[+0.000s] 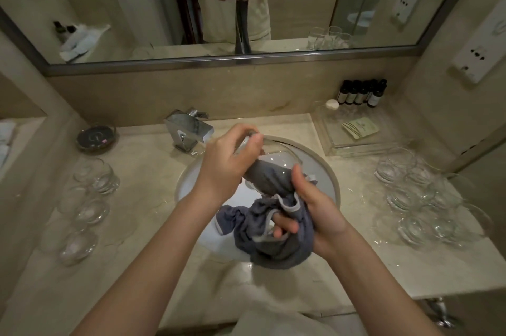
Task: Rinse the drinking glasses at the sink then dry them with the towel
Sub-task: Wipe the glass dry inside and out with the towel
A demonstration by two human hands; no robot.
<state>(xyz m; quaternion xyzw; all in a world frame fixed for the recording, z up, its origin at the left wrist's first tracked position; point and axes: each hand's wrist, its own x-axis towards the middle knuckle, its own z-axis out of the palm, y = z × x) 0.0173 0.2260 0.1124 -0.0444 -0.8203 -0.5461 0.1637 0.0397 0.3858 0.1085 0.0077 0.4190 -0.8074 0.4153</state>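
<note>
Drinking glass (276,155), clear, lying tilted above the sink (327,171) with grey towel (273,226) apparently stuffed inside; left hand (227,163) gripping its base, right hand (306,209) clutching bunched towel just beside the sink's front rim.

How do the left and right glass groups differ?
The left glasses are few and stand spread out in a loose line; the right glasses are many and packed in a tight cluster. The left glasses sit near the soap dish, the right ones by the clear tray. Both are clear, on the counter.
</note>
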